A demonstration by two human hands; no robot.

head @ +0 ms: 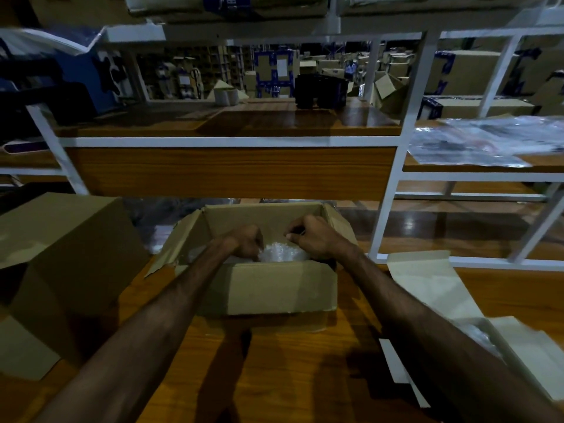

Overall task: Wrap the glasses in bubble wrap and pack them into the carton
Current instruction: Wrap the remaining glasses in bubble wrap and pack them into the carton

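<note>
Hands: two, both down inside the open carton (268, 285), bare forearms reaching in from the near edge.
Left hand (247, 239): knuckles up, fingers curled down onto the bubble wrap (282, 254), gripping its left side.
Right hand (311, 236): wrist bent, fingers pinched together at the far right of the wrap; what it pinched was too small to make out, likely the wrap's edge.
Cartons: one open in the middle of the table (274, 361), flaps splayed left and right; one bigger closed box (61, 254) at the left, just beside it.
Bubble wrap: one white bundle, sitting inside the carton between the two hands.
Glasses: none could be seen; whether one was inside the bundle could not be told.
Flat cardboard: pale sheets (433, 288) lay at the right of the table, count unclear as they overlapped.
Plastic: one crinkled clear sheet (488, 141) on the far right shelf.
Rolls: two pale ones (225, 96) stood on the far shelf, left of a dark block (320, 90).
Writing: blue print on a box at the top, far too blurred to read.
Frame: white metal rack (393, 178) ran across behind the carton.
</note>
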